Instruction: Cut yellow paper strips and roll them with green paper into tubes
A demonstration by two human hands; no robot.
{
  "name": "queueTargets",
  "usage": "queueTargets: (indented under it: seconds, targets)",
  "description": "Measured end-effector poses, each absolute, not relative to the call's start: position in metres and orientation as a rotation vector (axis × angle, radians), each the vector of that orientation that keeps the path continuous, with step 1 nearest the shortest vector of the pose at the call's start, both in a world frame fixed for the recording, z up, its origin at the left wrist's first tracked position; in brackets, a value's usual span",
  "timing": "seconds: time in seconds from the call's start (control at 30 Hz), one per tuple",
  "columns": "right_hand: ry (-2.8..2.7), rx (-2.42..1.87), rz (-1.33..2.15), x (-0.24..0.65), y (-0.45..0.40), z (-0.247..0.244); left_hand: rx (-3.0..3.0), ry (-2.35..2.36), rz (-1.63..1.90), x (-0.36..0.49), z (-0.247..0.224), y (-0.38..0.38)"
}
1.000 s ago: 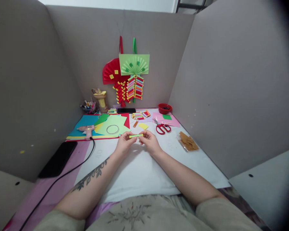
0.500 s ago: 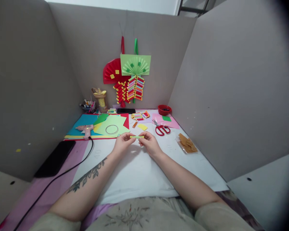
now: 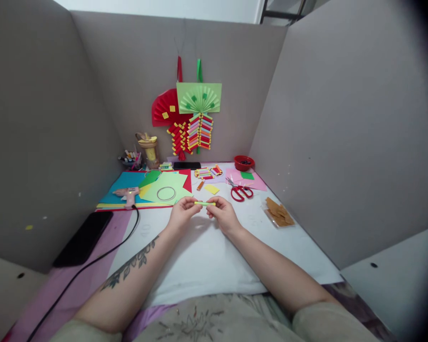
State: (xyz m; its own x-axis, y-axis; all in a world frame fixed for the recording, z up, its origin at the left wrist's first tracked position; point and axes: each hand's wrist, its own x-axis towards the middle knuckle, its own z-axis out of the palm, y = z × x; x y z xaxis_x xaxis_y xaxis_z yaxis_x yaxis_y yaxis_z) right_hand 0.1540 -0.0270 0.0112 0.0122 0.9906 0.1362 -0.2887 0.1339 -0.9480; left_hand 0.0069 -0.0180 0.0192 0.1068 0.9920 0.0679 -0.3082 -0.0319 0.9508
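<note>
A thin green paper roll [image 3: 204, 204] with yellow ends is held level above the white table cover. My left hand [image 3: 185, 210] pinches its left end, and my right hand [image 3: 221, 212] pinches its right end. Just beyond my fingers lie a yellow paper piece [image 3: 211, 189] and a small orange-brown roll [image 3: 200, 185]. Farther back, a group of finished coloured rolls [image 3: 204, 173] rests on the table. Red-handled scissors [image 3: 241, 192] lie to the right of my right hand.
At left, a pink glue gun [image 3: 129, 194] with a black cord rests on coloured paper sheets [image 3: 157, 190] beside a wire ring. A black tablet-like slab [image 3: 83, 239] lies nearer. A bag of brown pieces [image 3: 279, 213] and a red bowl [image 3: 244, 163] stand right. Paper ornaments [image 3: 200, 99] hang behind.
The camera view has shifted slightly. Both hands keep their pinch on the paper roll, with hardly any movement over the table.
</note>
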Motion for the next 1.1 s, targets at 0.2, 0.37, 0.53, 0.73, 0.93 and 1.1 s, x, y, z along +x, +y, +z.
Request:
queueTargets:
  seconds: [0.2,0.37,0.53,0.73,0.93,1.1]
  targets:
    - [-1.008,-0.881,1.275,0.1532,-0.0293,0.0148,1.076,0.851,1.309,0.0064,0.0187,-0.0176]
    - [-0.993,-0.86,1.282,0.1534,-0.0301,0.0151,1.11,0.856,1.295,0.0066,0.0201,-0.0182]
    - [-1.021,-0.866,1.288,0.1522,-0.0297,0.0132,1.165,0.878,1.253,0.0063,0.0198,-0.0183]
    - [-1.05,-0.87,1.314,0.1515,-0.0272,0.0083,1.226,0.932,1.216,0.0062,0.0207,-0.0176]
    - [-1.058,-0.875,1.256,0.1531,-0.0276,0.0125,1.128,0.902,1.24,0.0035,0.0212,-0.0154]
    - [-1.071,-0.912,1.228,0.1535,-0.0281,0.0138,1.042,0.906,1.248,0.0042,0.0218,-0.015]
